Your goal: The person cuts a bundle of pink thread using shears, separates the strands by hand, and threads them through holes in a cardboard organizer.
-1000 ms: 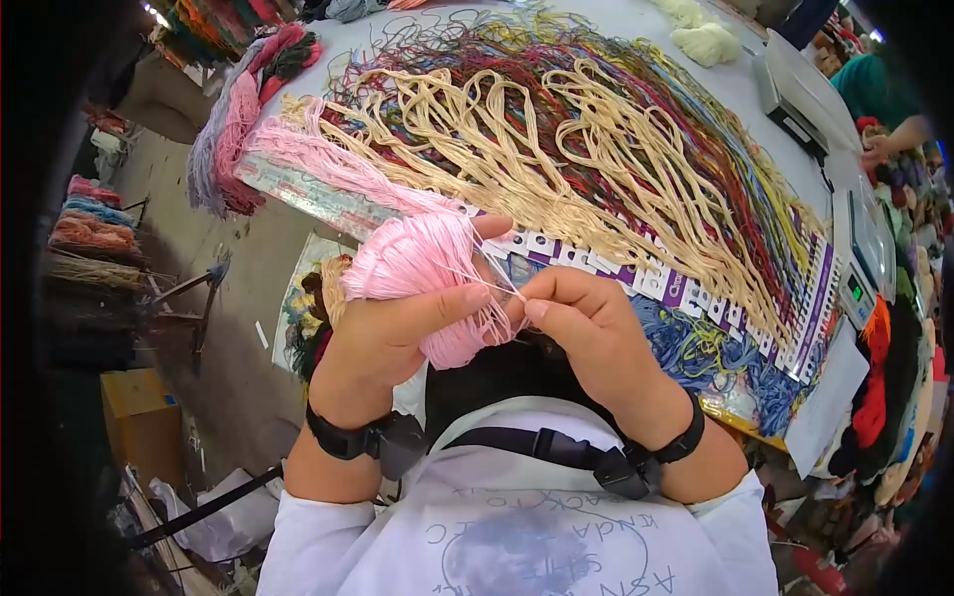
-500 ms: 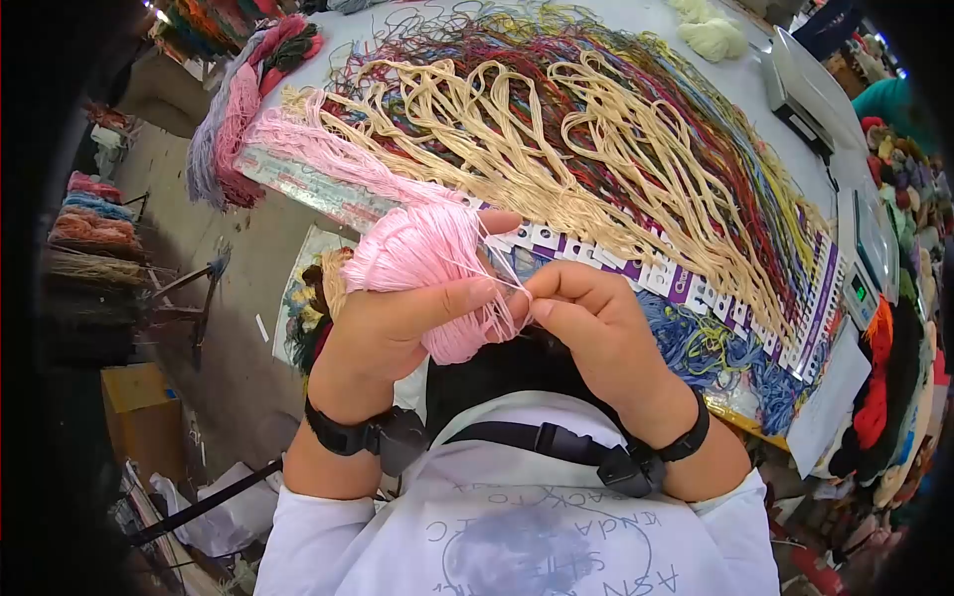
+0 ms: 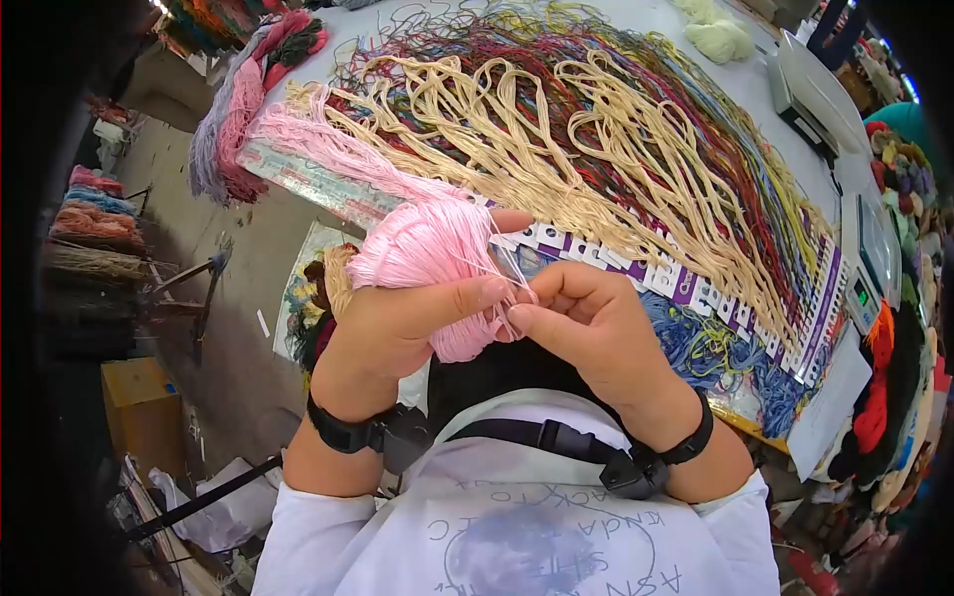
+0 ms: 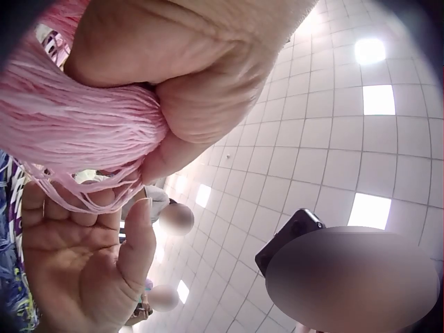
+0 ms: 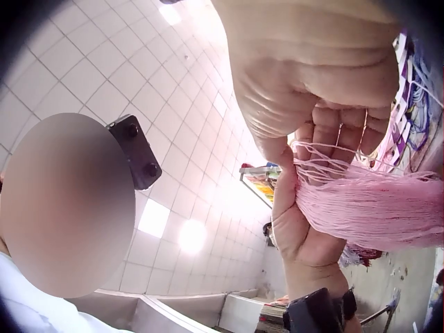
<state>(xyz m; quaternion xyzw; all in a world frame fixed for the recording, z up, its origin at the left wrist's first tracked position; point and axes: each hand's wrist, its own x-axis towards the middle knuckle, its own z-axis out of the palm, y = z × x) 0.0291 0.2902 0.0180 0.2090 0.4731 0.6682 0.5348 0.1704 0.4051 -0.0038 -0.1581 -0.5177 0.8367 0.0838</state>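
A thick skein of pink yarn (image 3: 417, 248) is gripped by my left hand (image 3: 417, 323), the thumb lying across its near side. Its far end trails up and left over the table as a loose pink length (image 3: 328, 149). At the skein's right end my right hand (image 3: 596, 323) pinches a few pink strands between thumb and forefinger. In the left wrist view, loose loops (image 4: 90, 194) droop from the skein beside the right hand. From the right wrist view, thin strands (image 5: 322, 156) run from the skein to the right hand's fingers.
Cream yarn (image 3: 497, 129) lies over multicoloured threads on the table, with purple-and-white cards (image 3: 686, 288) along the near side. Blue yarn (image 3: 686, 338) sits right of the hands. Scales (image 3: 865, 278) stand at the right, and pink and grey hanks (image 3: 238, 129) hang off the left corner.
My right hand has drawn slightly closer to the skein's end with the strands, near the left thumb tip. The left hand keeps its grip almost in place.
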